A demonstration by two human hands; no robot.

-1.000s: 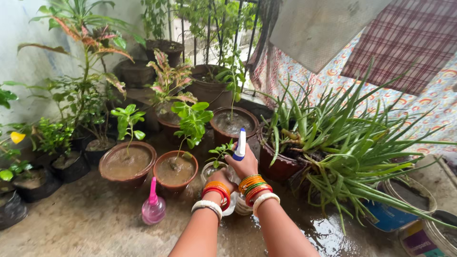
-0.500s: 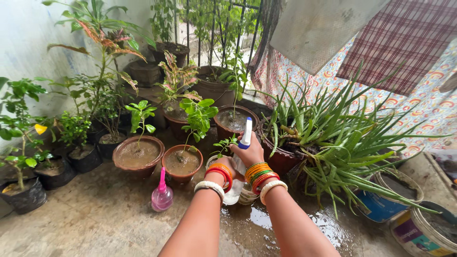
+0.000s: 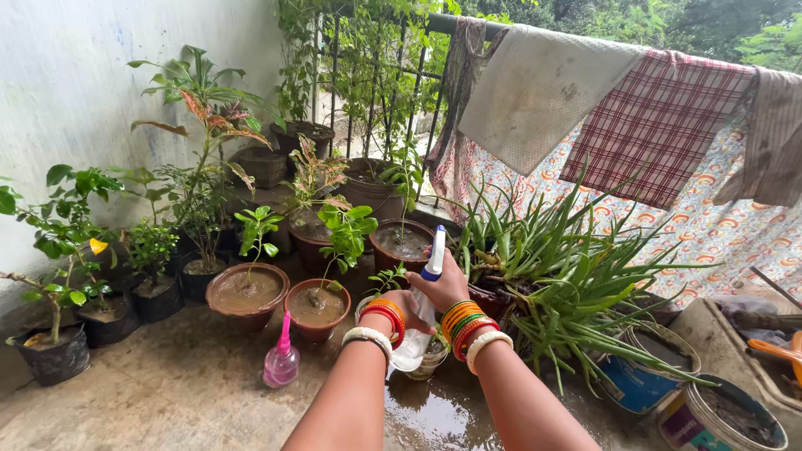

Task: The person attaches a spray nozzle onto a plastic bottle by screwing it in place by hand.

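Near edge: wet grey concrete floor (image 3: 167,401), puddle by the arms. Person's left hand (image 3: 399,307), red and white bangles at the wrist, is cupped under a clear plastic spray bottle with white-and-blue nozzle (image 3: 433,255); right hand (image 3: 447,288) is closed round the bottle's neck, nozzle pointing up and away. Bottle sits centre, just above a small pale pot with a green seedling (image 3: 386,280). Judgement: spraying well here means steadying the base with the left hand, aiming the nozzle down at the seedling's soil, short squeezes, avoiding the puddle. Left of the hands a small pink plastic spray bottle (image 3: 281,361) stands on the floor, apart. Near right: two round paint tins, blue and white printed wrappers (image 3: 639,386), used as planters. Further: brown clay pots (image 3: 247,292), spiky aloe plant (image 3: 551,267). Far: cloths hung on a railing (image 3: 652,125).
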